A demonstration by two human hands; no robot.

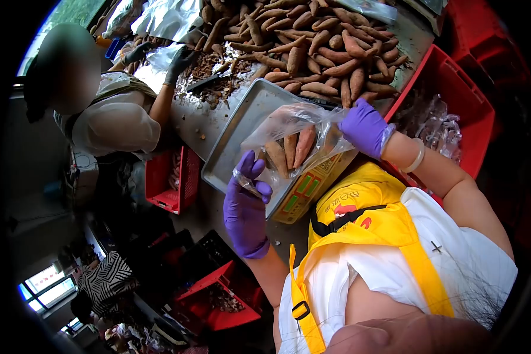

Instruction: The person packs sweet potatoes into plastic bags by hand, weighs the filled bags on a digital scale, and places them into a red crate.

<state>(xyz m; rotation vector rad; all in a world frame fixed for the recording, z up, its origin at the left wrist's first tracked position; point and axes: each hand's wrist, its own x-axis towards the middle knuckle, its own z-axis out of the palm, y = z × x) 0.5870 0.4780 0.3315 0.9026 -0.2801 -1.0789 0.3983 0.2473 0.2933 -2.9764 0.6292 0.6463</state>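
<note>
A clear plastic bag with several sweet potatoes inside lies on the metal tray of a weighing scale. My left hand, in a purple glove, pinches the bag's near left edge between thumb and fingers. On the other side, my right hand, also gloved in purple, is closed on the bag's gathered plastic. The scale's green-lit displays face me below the bag.
Loose sweet potatoes are heaped behind the scale. A red crate with clear plastic stands at right, another red crate at left. Across the table a gloved co-worker handles a plastic bag near a knife and scraps.
</note>
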